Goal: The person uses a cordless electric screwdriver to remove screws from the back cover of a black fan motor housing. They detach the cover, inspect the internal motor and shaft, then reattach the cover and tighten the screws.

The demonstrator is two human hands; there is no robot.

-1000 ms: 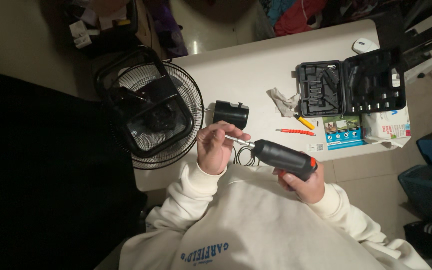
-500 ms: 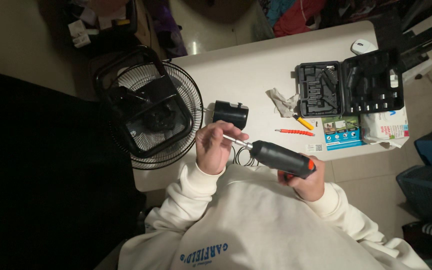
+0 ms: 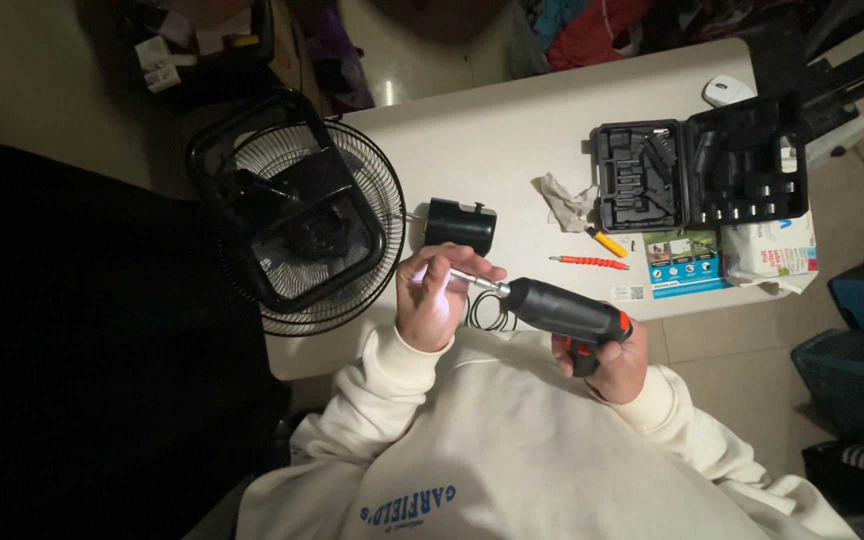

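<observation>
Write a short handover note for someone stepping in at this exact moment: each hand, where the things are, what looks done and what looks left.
Right hand: gripping the handle of the cordless screwdriver, held level over the table edge.
Left hand: fingers closed around the bit at the tool's tip.
Fan: lying flat at the table's left end, grille up.
Black cylindrical part: on the table beside the fan.
Tool case: open, on the right; red screwdriver in front of it.
Done: tool out of its case. Left: the bit is not against any screw yet.
</observation>
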